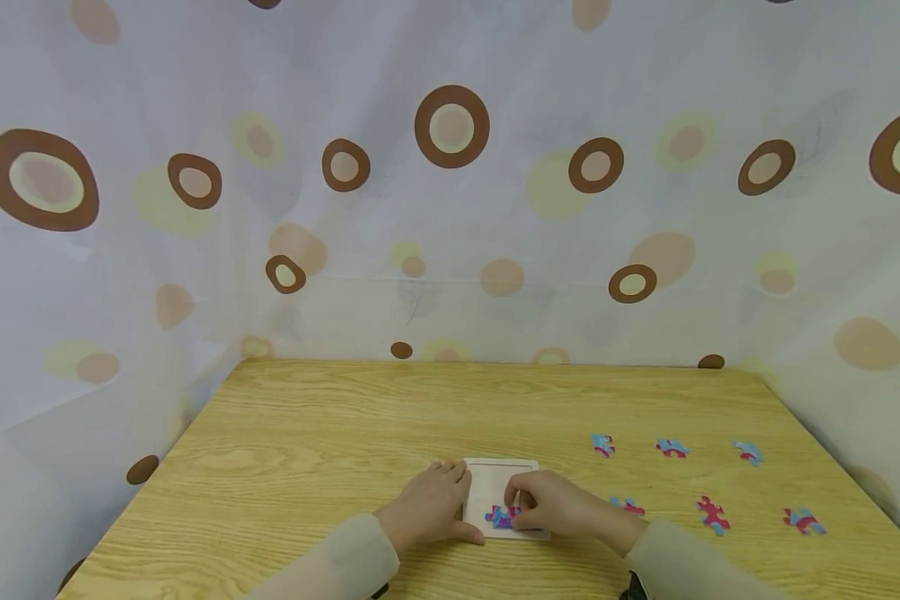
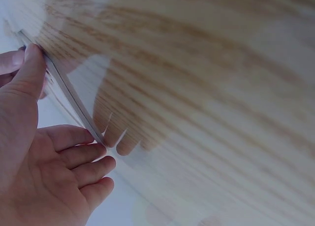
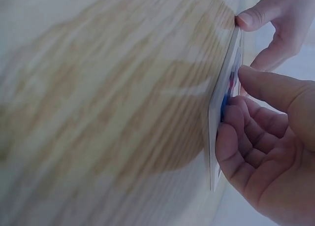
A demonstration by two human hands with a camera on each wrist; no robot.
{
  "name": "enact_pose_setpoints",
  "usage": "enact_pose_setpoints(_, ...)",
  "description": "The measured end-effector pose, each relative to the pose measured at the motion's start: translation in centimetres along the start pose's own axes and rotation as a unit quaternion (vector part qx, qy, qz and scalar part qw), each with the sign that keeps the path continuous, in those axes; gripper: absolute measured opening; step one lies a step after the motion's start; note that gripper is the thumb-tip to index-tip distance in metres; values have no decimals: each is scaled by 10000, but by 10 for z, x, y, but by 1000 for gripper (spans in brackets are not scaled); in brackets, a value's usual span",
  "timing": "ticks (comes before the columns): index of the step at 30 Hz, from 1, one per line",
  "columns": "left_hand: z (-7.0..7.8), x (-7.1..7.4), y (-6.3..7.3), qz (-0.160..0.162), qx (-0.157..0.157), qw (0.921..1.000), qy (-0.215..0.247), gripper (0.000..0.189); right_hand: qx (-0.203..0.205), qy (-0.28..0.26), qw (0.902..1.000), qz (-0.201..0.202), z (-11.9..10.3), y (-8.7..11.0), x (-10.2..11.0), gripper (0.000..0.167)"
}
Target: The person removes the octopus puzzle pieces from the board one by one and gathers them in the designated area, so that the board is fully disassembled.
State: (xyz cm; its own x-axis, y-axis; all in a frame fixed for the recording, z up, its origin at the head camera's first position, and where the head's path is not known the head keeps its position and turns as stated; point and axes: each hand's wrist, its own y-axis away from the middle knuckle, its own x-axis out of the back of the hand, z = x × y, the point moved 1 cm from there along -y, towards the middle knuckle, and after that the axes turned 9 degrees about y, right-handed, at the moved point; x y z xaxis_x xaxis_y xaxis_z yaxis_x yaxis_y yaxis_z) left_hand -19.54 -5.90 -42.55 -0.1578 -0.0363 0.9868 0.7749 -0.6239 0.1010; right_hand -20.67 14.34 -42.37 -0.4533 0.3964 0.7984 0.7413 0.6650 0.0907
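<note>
A small white puzzle tray [image 1: 487,482] lies on the table. At its near edge is a blue, purple and pink jigsaw piece [image 1: 499,517], pinched by my right hand [image 1: 558,502] with bent fingers; whether a second piece joins it I cannot tell. In the right wrist view the piece [image 3: 226,97] lies low against the tray, partly hidden by the fingers. My left hand [image 1: 429,504] rests along the tray's left side, its fingers extended. The left wrist view has its thumb at one end of the tray edge [image 2: 74,98] and its fingers touching the other.
Several loose pieces lie to the right in two rough rows, among them a blue and pink piece [image 1: 603,445], a mostly pink piece [image 1: 712,514] and a far-right piece [image 1: 804,521]. One piece [image 1: 630,506] is partly behind my right wrist. A spotted curtain [image 1: 450,250] surrounds the wooden table [image 1: 330,417].
</note>
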Motion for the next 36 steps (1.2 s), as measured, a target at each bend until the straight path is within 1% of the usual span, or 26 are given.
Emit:
enact_pose_setpoints(7,2,1,0,-37,66,10000,5,90,7,112,9999,33,2,-2,-3,13)
enact_pose_setpoints(11,2,1,0,-29,37,10000,-29,90,6,84,9999,76,1,-2,-1,14)
enact_pose_setpoints(16,2,1,1,-34,-1,10000,-3,90,-45,-260,9996,94,-1,-2,2,12)
enact_pose_setpoints(22,3,3,1,-35,41,10000,34,90,-157,-731,9971,113,0,-2,3,11)
enact_pose_setpoints(32,2,2,2,-13,26,10000,33,90,-235,-1141,9931,115,2,-2,5,9)
enact_pose_setpoints(36,2,2,1,-27,20,10000,33,90,-223,-1145,9932,33,3,1,8,6)
